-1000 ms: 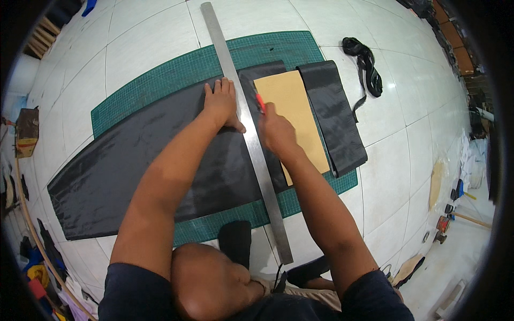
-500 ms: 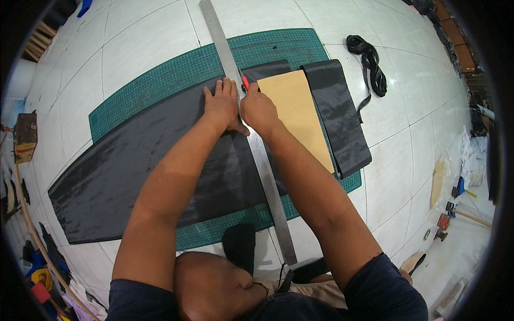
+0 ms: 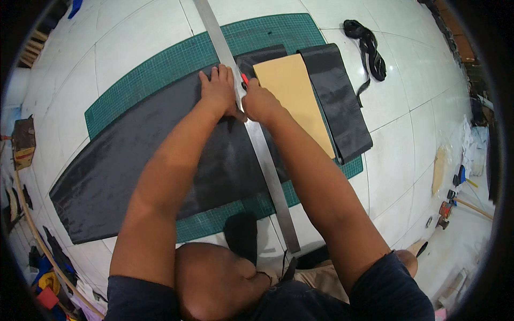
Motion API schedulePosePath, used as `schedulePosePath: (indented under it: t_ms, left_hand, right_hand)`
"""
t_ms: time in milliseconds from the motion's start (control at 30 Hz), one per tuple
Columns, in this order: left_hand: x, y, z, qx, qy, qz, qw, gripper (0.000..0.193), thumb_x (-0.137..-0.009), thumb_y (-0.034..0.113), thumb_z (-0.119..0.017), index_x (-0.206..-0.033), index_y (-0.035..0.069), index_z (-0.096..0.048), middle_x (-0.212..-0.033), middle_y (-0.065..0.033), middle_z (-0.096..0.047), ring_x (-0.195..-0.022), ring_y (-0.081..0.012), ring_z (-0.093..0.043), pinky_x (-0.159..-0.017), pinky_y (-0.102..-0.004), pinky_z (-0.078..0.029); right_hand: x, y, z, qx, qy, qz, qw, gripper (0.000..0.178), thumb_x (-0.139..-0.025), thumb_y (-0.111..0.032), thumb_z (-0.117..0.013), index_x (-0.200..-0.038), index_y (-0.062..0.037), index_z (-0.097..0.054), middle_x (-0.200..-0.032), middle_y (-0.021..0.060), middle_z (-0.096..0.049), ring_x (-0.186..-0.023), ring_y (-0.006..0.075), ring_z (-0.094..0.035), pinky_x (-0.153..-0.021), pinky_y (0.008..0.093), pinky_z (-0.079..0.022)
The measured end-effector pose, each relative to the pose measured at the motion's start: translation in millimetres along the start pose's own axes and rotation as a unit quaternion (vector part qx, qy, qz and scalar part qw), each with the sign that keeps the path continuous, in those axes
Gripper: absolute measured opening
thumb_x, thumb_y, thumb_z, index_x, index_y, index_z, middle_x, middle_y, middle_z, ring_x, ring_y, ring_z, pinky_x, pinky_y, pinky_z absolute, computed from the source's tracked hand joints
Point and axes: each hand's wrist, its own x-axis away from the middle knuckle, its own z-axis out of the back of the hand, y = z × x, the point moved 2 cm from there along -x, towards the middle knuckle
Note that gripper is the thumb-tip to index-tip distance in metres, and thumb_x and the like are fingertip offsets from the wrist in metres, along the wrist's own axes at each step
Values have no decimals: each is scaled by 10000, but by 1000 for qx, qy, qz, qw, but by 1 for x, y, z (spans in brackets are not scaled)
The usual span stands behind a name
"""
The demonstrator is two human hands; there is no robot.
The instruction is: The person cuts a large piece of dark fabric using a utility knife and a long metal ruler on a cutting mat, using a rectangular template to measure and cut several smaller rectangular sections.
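Note:
My left hand (image 3: 218,92) lies with fingers spread, pressing on the long steel ruler (image 3: 266,160) and the black fabric (image 3: 134,155) beside it. The ruler crosses the fabric and runs over both edges of the green cutting mat (image 3: 155,64). Close along the ruler's right edge, my right hand (image 3: 261,101) is closed around a red-handled cutter knife (image 3: 244,79). Its blade is hidden from view. To the right of this hand, a tan rectangular card (image 3: 294,101) rests on the fabric, and a folded black fabric piece (image 3: 337,101) lies beyond it.
A bundle of black strap (image 3: 369,51) sits on the white tiled floor (image 3: 396,134) at the far right. A wooden box (image 3: 23,142) stands at the left rim near a long thin pole (image 3: 40,235). My knee (image 3: 214,278) is close to the mat's near edge.
My right hand has slid a little toward me along the ruler with the cutter knife. The left hand keeps its place on the ruler. The whole view has shifted slightly.

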Motion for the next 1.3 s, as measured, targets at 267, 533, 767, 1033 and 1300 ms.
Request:
schedulePosePath:
  t_ms: [267,533,767,1033,1300]
  left_hand:
    - [-3,-2,-7,7,40,-5,999,1546,-457,752,-847,-1574,-48,-137,-1639,-226,-188,-1522,-383,-203,-1157,-669,-224]
    - [-3,-5,-14,3,34,6,999,1552,-439,745,-862,-1580,-23,-142,-1653,-194,-177,-1530,-355,-192,-1165,-667,-228]
    - [-6,2,-4,16,43,-2,999,1555,-442,749,-861,-1580,-23,-134,-1653,-190,-174,-1532,-350,-188,-1145,-658,-274]
    - [-1,2,-2,16,26,-5,1000,1548,-481,759,-845,-1571,-61,-112,-1645,-224,-161,-1532,-375,-174,-1152,-642,-269]
    - [-23,-18,21,190,246,16,950,712,-837,482,-719,-1347,19,-539,-1290,-167,-609,-1255,-352,-544,-1041,-552,-405]
  right_hand:
    - [139,73,-39,-43,-5,-16,999,244,-940,-149,-493,-1092,20,-405,-872,377,-641,-865,559,-625,-793,606,-484]
    - [287,112,-55,-27,-112,-128,985,213,-973,-149,-475,-1110,-23,-372,-860,334,-654,-867,529,-643,-779,602,-494]
    - [313,140,-61,26,-113,-135,984,178,-996,-164,-440,-1096,-23,-399,-898,312,-665,-862,507,-657,-781,598,-500]
    - [293,134,-13,-12,36,-78,996,199,-1042,-216,-489,-1106,-45,-408,-775,243,-652,-670,443,-662,-612,530,-528]
    - [294,158,-58,-284,58,-212,933,250,-1066,-284,-475,-1109,-50,-398,-755,126,-617,-617,261,-671,-582,398,-533]
